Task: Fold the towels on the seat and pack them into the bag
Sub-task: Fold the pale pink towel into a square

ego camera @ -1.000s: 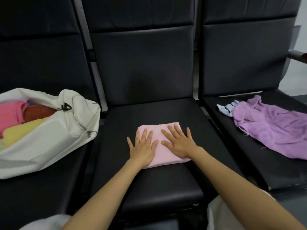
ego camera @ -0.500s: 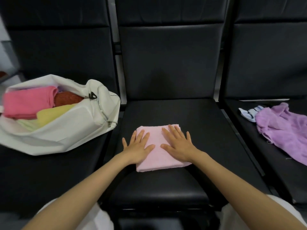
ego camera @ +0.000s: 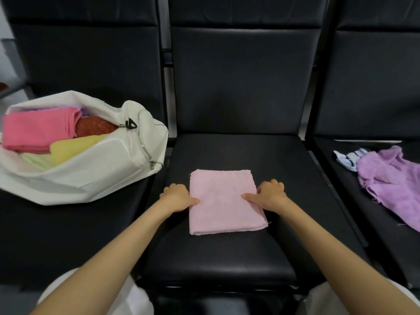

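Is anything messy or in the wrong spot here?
Yes, a little. The purple towel lies crumpled and unfolded on the right-hand seat, with a small striped cloth bunched beside it. The pink towel between the hands is folded neatly, and the bag holds folded towels.

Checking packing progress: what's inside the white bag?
The bag holds a pink towel, a red-orange one, a yellow one and a pale green one. Anything underneath is hidden.
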`<state>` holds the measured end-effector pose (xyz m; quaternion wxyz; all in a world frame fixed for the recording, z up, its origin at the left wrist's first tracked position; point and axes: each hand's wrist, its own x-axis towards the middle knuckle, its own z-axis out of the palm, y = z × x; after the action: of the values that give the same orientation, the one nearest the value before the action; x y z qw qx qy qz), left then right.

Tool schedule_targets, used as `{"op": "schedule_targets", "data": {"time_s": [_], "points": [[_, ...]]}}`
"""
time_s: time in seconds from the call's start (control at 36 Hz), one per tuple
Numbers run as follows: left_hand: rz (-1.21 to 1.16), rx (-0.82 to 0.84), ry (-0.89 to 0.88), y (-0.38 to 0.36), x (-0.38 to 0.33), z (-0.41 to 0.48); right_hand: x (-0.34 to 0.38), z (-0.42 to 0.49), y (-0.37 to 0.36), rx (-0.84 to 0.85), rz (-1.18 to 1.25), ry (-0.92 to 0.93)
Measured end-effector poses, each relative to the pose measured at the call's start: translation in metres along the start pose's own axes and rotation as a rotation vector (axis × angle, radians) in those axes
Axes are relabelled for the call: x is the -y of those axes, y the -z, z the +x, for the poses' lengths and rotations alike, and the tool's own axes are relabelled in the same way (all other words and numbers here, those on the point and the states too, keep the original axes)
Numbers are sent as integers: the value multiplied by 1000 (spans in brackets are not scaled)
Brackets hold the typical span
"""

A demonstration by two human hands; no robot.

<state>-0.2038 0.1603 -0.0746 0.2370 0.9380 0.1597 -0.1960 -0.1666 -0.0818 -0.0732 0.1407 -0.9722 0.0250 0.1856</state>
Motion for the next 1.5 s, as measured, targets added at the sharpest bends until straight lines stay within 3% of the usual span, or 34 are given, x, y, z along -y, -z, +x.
{"op": "schedule_targets", "data": {"time_s": [0.17, 0.31, 0.47, 0.61, 0.75, 0.97, 1.17, 1.31, 1.39, 1.5], "points": [[-62, 9, -9, 0, -8, -4, 7, -9, 4, 52, 103, 13], [-425, 26, -100, 12, -11, -9, 2, -17, 13, 55, 552, 80], [-835, -107, -248, 23, -9, -19, -7, -15, 29, -22, 1013, 234], [-819, -156, -421, 26, -14, -29, -7, -19, 37, -25, 1137, 323], [-696, -120, -445, 22, -10, -25, -9, -22, 42, 5, 1061, 372], [-438, -412, -494, 15, -14, -27, -4, -27, 39, -145, 822, 434], [-299, -539, -480, 15, -13, -31, -5, -29, 39, -242, 518, 510], [18, -623, -448, 14, -16, -35, -4, -26, 36, -284, 345, 508], [46, -594, -477, 13, -13, -30, -5, -24, 34, -316, 309, 501], [-109, -399, -521, 23, -10, -30, -12, -21, 39, -242, 389, 503]]}}
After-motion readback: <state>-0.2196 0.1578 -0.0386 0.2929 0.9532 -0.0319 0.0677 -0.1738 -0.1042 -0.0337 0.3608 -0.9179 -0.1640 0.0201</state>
